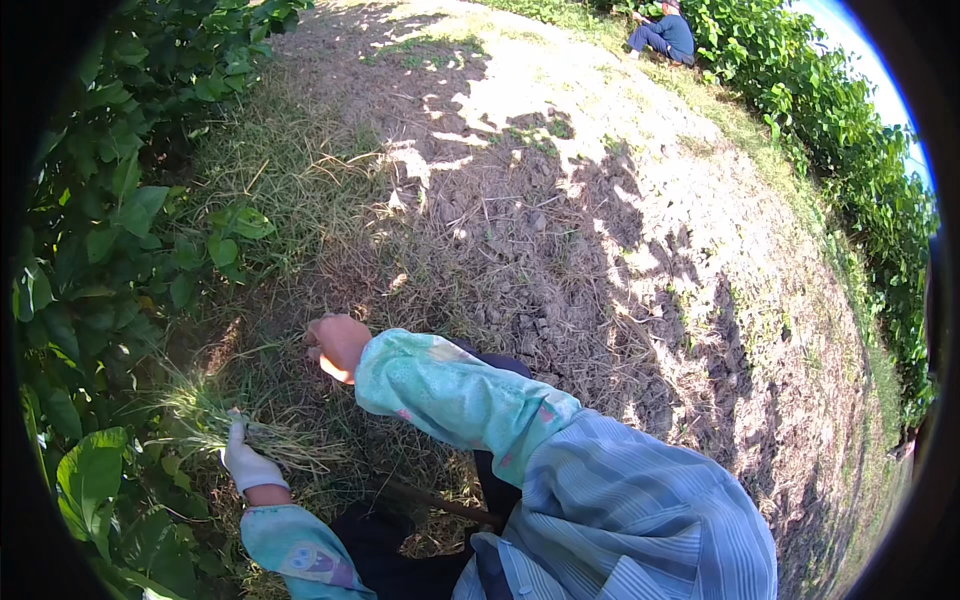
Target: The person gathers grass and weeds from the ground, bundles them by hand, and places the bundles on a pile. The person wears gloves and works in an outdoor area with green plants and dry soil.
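My left hand [251,461], in a white glove, grips a loose bunch of cut or pulled grass [289,444] at the lower left. Green blades stick out on one side of the fist and paler stems on the other. Ahead of it, my right hand [339,345] is bare and curled low over the grassy ground [300,390]. Its fingers point away from me, so whatever may be inside them is hidden. A thin brown stick or tool handle [442,506] runs between my dark-trousered legs; its far end is lost in shadow.
Leafy green bushes [112,225] rise close along my left side. Dry, cloddy soil [540,300] with straw and sun patches stretches ahead and right. Another person [666,36] sits at the far field edge by a second row of bushes [847,127].
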`<action>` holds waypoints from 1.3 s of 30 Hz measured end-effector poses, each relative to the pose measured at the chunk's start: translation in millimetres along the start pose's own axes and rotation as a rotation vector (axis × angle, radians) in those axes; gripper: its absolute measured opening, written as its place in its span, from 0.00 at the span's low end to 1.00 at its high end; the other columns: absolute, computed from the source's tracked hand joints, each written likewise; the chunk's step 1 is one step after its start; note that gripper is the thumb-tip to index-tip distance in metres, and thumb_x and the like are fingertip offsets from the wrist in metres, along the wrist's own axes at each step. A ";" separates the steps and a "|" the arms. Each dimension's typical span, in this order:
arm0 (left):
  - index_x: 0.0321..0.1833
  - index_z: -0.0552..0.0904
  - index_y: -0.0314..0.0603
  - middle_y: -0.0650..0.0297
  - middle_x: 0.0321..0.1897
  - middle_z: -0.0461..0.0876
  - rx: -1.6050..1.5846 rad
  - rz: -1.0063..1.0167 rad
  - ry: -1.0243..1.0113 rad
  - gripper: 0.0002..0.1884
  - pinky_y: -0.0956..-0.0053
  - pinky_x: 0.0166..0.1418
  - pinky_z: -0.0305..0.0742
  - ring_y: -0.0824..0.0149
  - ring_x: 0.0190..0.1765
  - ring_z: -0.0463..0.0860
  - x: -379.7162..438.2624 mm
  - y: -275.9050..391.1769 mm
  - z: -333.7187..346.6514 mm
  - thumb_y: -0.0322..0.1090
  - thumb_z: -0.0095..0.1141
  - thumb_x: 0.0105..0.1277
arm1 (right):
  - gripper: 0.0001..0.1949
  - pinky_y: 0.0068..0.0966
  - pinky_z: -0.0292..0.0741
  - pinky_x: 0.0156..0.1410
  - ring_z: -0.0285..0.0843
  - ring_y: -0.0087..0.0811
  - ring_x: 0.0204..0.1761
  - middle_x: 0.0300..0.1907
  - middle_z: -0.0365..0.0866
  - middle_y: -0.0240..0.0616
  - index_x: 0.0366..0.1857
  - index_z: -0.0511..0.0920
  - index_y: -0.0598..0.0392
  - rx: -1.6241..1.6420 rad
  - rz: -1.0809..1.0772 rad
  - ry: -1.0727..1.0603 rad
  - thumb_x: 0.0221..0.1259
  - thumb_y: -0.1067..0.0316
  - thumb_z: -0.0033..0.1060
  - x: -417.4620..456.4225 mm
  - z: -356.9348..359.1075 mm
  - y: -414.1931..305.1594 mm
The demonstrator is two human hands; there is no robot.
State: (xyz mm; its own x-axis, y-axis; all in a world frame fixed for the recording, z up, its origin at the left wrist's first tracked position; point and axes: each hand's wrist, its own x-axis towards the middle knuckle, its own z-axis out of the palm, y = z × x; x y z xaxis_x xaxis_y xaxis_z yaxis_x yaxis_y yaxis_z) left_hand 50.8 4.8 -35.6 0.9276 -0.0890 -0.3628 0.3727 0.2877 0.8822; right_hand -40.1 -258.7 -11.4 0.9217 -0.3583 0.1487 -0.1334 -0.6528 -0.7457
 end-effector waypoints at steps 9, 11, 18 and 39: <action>0.45 0.83 0.37 0.66 0.32 0.82 0.245 0.002 -0.282 0.07 0.77 0.37 0.74 0.72 0.32 0.80 -48.2 -20.5 46.8 0.32 0.63 0.69 | 0.14 0.41 0.81 0.49 0.88 0.51 0.43 0.37 0.88 0.53 0.42 0.86 0.62 0.342 -0.206 -0.306 0.65 0.60 0.67 -16.2 18.2 -1.0; 0.45 0.83 0.37 0.67 0.33 0.82 0.228 -0.006 -0.328 0.07 0.77 0.37 0.74 0.73 0.32 0.80 -54.8 -23.5 53.6 0.32 0.62 0.70 | 0.13 0.39 0.81 0.47 0.88 0.47 0.42 0.36 0.88 0.51 0.41 0.85 0.63 0.407 -0.214 -0.372 0.66 0.62 0.66 -21.5 25.1 -6.1; 0.43 0.84 0.38 0.69 0.32 0.81 0.158 -0.042 -0.236 0.08 0.79 0.37 0.72 0.75 0.33 0.78 -55.2 -21.8 52.6 0.35 0.62 0.72 | 0.10 0.31 0.76 0.28 0.81 0.28 0.23 0.22 0.81 0.37 0.38 0.83 0.64 0.635 0.037 -0.616 0.71 0.66 0.61 -22.5 18.0 -11.8; 0.50 0.84 0.33 0.64 0.43 0.86 0.274 0.038 -0.263 0.11 0.71 0.47 0.78 0.68 0.43 0.83 -45.0 -26.7 44.5 0.31 0.64 0.69 | 0.09 0.29 0.74 0.31 0.79 0.25 0.27 0.25 0.82 0.34 0.38 0.83 0.59 0.601 0.132 -0.589 0.61 0.66 0.69 -23.1 36.2 -8.1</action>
State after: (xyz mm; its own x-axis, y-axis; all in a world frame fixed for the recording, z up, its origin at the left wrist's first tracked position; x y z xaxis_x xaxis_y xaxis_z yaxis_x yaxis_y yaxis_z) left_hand 0.3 -41.3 -29.5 0.9024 -0.3354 -0.2703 0.2981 0.0331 0.9540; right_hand -47.1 -220.9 -32.3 0.9735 0.1082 -0.2015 -0.1903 -0.1054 -0.9761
